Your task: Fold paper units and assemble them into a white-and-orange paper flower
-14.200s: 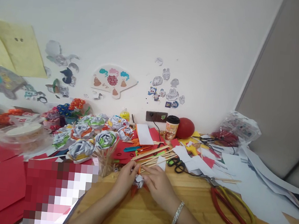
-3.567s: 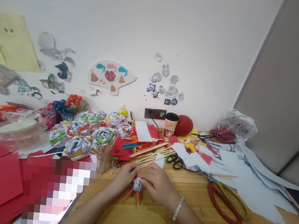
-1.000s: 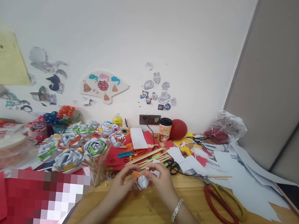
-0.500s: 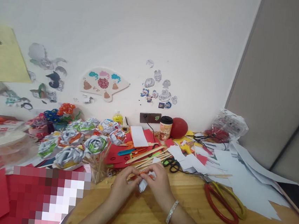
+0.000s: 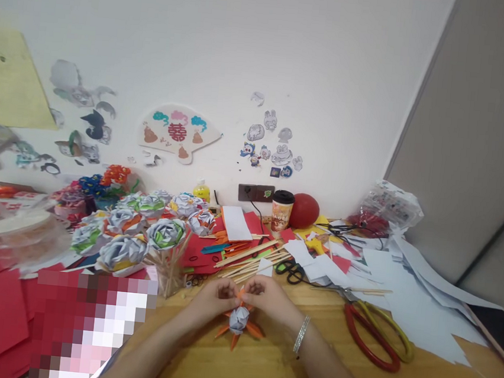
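A folded paper flower [image 5: 238,319] faces me at the front middle of the table, with a white rolled centre and pointed orange petals spreading around it. My left hand [image 5: 219,296] pinches the orange paper at the flower's far edge. Close against it, my right hand [image 5: 263,297], with a sparkling bracelet on the wrist, pinches the same orange part. The fingertips of both hands nearly meet there and hide some of the petals. Just beyond the hands lie wooden sticks [image 5: 245,259] and a small piece of white paper [image 5: 264,267].
Finished white paper flowers [image 5: 123,251] stand at the left near a clear cup of sticks [image 5: 169,273]. Large red-and-yellow-handled scissors [image 5: 371,337] lie at right, black scissors [image 5: 291,270] behind. A lidded paper cup [image 5: 282,211] and a red balloon [image 5: 304,211] stand by the wall.
The flower has turned so its white centre and orange petals now show below my hands; earlier the hands mostly covered it. The view has shifted slightly.
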`<state>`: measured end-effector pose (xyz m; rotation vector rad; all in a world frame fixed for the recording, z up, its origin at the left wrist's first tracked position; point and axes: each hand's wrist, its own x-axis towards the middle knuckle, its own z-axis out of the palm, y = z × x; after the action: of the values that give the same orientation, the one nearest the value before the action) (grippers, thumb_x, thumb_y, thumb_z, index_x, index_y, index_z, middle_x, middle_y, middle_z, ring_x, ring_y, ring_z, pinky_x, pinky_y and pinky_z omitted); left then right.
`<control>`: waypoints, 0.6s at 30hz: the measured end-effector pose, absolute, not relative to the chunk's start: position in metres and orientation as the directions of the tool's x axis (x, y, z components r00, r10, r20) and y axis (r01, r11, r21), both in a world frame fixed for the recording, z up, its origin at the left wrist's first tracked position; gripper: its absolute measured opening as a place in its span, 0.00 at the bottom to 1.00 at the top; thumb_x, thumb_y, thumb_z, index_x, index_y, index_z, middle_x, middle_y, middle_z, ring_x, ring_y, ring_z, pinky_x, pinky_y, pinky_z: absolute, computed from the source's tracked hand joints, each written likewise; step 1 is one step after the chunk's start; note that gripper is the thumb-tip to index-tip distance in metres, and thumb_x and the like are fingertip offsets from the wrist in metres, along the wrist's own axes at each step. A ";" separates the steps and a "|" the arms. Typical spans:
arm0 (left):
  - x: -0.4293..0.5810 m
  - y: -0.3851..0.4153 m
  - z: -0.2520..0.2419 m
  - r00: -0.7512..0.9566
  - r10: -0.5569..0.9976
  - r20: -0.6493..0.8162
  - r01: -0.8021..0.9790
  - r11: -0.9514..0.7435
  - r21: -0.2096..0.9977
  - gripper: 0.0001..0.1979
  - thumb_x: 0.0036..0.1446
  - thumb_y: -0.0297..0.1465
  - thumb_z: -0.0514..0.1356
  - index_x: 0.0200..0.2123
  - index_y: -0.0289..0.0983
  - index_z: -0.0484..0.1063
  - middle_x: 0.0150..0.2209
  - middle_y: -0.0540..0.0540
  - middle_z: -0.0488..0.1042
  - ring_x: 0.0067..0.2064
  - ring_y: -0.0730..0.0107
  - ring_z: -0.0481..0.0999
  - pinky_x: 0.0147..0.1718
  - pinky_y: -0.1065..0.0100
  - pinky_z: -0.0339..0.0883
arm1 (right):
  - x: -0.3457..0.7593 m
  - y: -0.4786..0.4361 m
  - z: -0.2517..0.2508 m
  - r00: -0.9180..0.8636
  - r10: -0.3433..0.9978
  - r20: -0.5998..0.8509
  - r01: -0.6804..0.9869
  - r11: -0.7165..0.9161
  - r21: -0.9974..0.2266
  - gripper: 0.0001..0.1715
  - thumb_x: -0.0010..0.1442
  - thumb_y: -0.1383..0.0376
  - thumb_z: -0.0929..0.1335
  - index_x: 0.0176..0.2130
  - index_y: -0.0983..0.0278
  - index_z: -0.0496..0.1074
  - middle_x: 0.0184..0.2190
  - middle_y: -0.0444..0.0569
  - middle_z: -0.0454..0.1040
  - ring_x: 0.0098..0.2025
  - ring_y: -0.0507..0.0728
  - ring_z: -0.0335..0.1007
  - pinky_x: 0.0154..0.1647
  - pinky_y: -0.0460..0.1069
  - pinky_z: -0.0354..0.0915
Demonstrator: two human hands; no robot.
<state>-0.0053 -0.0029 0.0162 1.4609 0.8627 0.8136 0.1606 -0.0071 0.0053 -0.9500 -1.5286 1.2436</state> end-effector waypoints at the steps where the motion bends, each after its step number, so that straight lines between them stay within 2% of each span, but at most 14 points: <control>1: -0.006 -0.003 0.016 0.480 0.877 0.008 0.070 -0.048 0.996 0.14 0.40 0.36 0.67 0.24 0.33 0.67 0.22 0.50 0.71 0.24 0.74 0.68 0.24 0.74 0.58 | 0.160 -0.008 0.005 -0.264 0.945 0.192 0.030 0.207 -0.978 0.07 0.44 0.67 0.70 0.25 0.66 0.68 0.22 0.41 0.67 0.24 0.49 0.62 0.27 0.45 0.59; 6: -0.005 -0.003 0.017 0.447 0.890 0.096 0.181 -0.195 0.964 0.09 0.43 0.31 0.63 0.22 0.34 0.65 0.21 0.52 0.67 0.24 0.74 0.65 0.23 0.74 0.57 | 0.158 -0.010 0.005 -0.190 0.951 0.243 0.171 0.276 -0.946 0.05 0.43 0.72 0.69 0.22 0.66 0.67 0.20 0.39 0.67 0.24 0.49 0.62 0.26 0.43 0.59; 12: -0.003 -0.003 0.018 0.384 0.912 0.146 0.339 -0.286 0.896 0.07 0.41 0.28 0.61 0.19 0.35 0.64 0.19 0.54 0.66 0.23 0.73 0.64 0.22 0.74 0.56 | 0.155 -0.015 0.010 -0.218 0.938 0.270 0.320 0.330 -0.888 0.05 0.45 0.75 0.67 0.23 0.66 0.69 0.20 0.40 0.68 0.24 0.49 0.63 0.25 0.43 0.58; 15: -0.003 -0.007 0.024 0.363 0.927 0.097 0.288 -0.211 0.934 0.08 0.41 0.30 0.62 0.20 0.35 0.64 0.20 0.54 0.66 0.23 0.74 0.65 0.22 0.74 0.57 | 0.156 -0.018 0.013 -0.259 0.910 0.323 0.403 0.406 -0.820 0.07 0.47 0.75 0.65 0.25 0.65 0.70 0.22 0.40 0.70 0.25 0.50 0.64 0.27 0.43 0.58; 18: -0.005 -0.010 0.030 0.408 0.912 -0.044 0.102 0.002 0.995 0.11 0.46 0.37 0.61 0.29 0.35 0.67 0.24 0.51 0.70 0.26 0.72 0.69 0.24 0.73 0.62 | 0.156 -0.019 0.016 -0.273 0.882 0.383 0.421 0.468 -0.777 0.08 0.50 0.75 0.65 0.27 0.64 0.70 0.24 0.42 0.71 0.28 0.51 0.65 0.30 0.44 0.60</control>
<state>-0.0050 -0.0101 0.0297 1.4342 0.9702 0.8264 0.1557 -0.0191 0.0159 -1.0924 -1.8782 0.6944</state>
